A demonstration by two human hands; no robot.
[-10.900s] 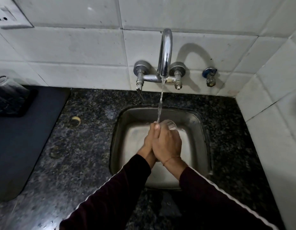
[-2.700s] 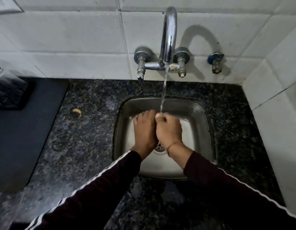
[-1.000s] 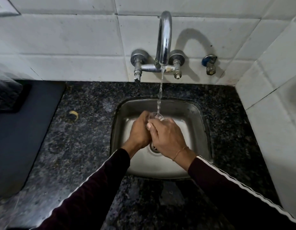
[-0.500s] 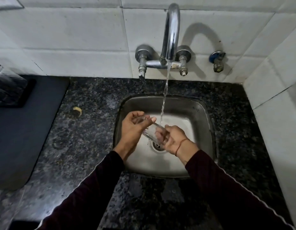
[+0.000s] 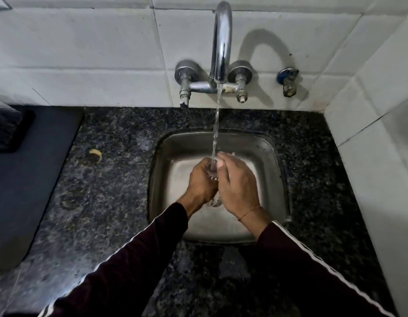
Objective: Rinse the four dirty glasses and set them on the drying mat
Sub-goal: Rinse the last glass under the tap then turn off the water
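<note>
Here, glass (image 5: 212,169) seemingly between left hand (image 5: 202,184) and right hand (image 5: 237,186).

Sink (image 5: 274,156) centre frame, set in countertop (image 5: 111,179). Tap (image 5: 221,42) on wall above it, valve (image 5: 288,82) to its right. Mat (image 5: 27,179) on countertop, left edge.

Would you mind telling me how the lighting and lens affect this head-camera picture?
Head view: light casts the faucet's arched shadow on the tiles to its right; glare streaks the spout; wide-angle bends tile lines; the mat on the left is dim; the hands hide most of the glass.
</note>
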